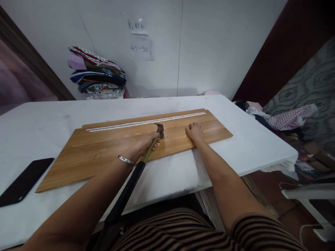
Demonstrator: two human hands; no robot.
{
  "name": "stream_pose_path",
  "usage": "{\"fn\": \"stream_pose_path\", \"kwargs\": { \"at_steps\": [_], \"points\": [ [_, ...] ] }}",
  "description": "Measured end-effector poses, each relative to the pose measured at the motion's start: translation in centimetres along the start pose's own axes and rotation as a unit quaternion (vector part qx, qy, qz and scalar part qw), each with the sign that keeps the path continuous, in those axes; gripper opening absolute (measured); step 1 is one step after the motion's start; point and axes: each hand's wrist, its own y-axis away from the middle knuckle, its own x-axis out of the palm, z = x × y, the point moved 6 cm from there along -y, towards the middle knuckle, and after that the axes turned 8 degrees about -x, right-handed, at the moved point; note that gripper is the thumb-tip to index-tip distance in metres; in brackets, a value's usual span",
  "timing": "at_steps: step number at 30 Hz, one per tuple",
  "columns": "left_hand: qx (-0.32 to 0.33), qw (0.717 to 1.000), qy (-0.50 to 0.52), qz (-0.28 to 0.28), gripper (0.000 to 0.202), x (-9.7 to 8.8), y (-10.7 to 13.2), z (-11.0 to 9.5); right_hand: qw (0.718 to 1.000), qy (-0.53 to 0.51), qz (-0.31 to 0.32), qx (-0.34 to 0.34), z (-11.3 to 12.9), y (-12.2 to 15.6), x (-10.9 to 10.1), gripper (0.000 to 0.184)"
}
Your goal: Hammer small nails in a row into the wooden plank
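White-covered table (251,146) across the middle of the frame. On it, wooden board (175,140), slanting from lower left to right of centre. Hammer (131,183) partly over it, head at centre, handle running toward the lower left. Black phone (24,181) at far left, beside the board. Left hand (142,143) at centre, fingers wrapped around the handle close to the head. Right hand (195,133) right of centre, resting on the board, fingers bent, slightly apart. Thin nails (103,150) on the board, left of centre.
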Motion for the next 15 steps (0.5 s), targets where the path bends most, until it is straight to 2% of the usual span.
{"fn": "stream_pose_path", "kwargs": {
  "at_steps": [15],
  "points": [
    [0.006,1.000,-0.005,-0.004,0.024,-0.17,0.14,-0.10,1.000,0.006,0.005,0.000,0.00,-0.03,0.10,0.042]
  ]
}}
